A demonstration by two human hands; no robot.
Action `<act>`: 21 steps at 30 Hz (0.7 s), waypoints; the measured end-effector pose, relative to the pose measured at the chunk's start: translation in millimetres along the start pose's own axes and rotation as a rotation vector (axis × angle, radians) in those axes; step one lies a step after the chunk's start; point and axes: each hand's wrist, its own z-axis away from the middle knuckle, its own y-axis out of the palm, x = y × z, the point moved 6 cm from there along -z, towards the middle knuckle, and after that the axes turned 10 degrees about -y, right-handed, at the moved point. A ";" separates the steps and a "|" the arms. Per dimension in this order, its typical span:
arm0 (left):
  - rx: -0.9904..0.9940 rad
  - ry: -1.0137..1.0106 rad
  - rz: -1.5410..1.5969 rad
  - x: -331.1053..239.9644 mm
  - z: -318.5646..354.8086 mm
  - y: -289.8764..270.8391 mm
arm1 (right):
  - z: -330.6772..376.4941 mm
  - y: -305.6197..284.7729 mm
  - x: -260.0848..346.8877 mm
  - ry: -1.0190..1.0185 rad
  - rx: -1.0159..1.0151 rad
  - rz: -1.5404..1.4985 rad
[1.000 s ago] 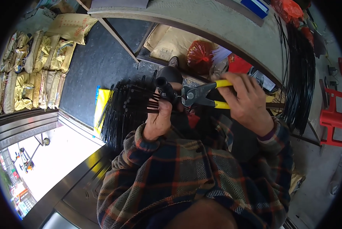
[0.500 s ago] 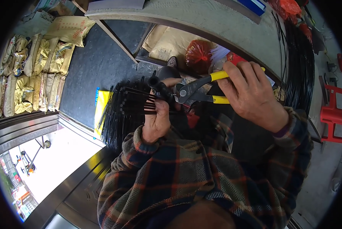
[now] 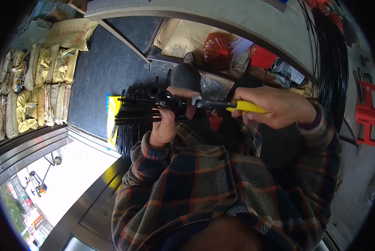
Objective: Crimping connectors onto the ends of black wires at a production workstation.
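Observation:
My left hand (image 3: 167, 125) is closed around a bundle of thin black rods (image 3: 135, 111) that stick out to the left. My right hand (image 3: 279, 108) grips the yellow handles of a pair of pliers (image 3: 221, 104). The dark jaws of the pliers reach left and meet the rods just above my left fingers. Both forearms wear plaid sleeves. A larger heap of the same black rods (image 3: 127, 138) lies below the held bundle.
Stacked yellowish sacks (image 3: 28, 83) line the left. A dark mat (image 3: 108, 62) covers the floor ahead. A red bag (image 3: 219, 46) and pale sacks sit beyond my hands. Coiled black wire (image 3: 332, 62) hangs at right, next to a red stool (image 3: 369, 113). A yellow item (image 3: 112, 117) lies under the rods.
The pliers have swung from tilted to nearly level, with the handles squeezed together in my right hand. The rod bundle in my left hand has turned to point left.

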 end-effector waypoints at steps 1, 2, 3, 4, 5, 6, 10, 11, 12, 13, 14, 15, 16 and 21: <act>-0.010 -0.007 0.005 0.3 1.2 0.6 | 2.0 3.9 0.0 0.067 0.070 -0.272; -0.016 -0.023 -0.013 1.0 1.8 1.6 | 2.3 2.3 0.0 0.111 0.086 -0.247; -0.023 -0.036 -0.033 1.3 2.7 2.8 | 2.1 -0.4 4.0 0.092 0.091 -0.235; -0.035 -0.049 -0.043 1.2 3.7 3.4 | 1.3 -1.1 5.7 0.104 0.098 -0.219; -0.021 -0.039 -0.051 0.5 3.0 5.5 | 2.2 -3.2 8.6 0.103 0.101 -0.198; -0.013 -0.029 -0.047 -0.2 2.9 7.2 | 3.6 -4.8 9.3 0.133 0.106 -0.174; 0.076 -0.001 0.017 -3.1 2.7 13.4 | 4.9 -10.8 16.7 0.053 0.111 -0.002; 0.071 -0.011 0.011 -3.1 3.3 13.1 | 5.7 -11.8 16.3 0.049 0.098 -0.001; 0.059 -0.020 0.013 -3.1 3.9 12.4 | 5.8 -13.0 16.6 0.023 0.071 -0.006; 0.046 -0.030 0.015 -3.3 4.3 10.7 | 5.9 -13.8 17.1 -0.010 0.051 -0.014; 0.071 -0.024 0.025 -4.5 4.6 10.8 | 6.5 -13.4 14.9 -0.002 0.051 -0.006; 0.096 -0.018 0.036 -5.8 4.4 9.9 | 7.1 -12.8 13.2 -0.001 0.057 0.001; 0.114 -0.007 0.051 -6.8 4.1 9.2 | 7.8 -12.5 11.7 0.002 0.064 0.007; 0.117 0.061 -0.049 -4.5 3.9 11.2 | 7.6 -14.0 8.4 0.002 0.109 0.077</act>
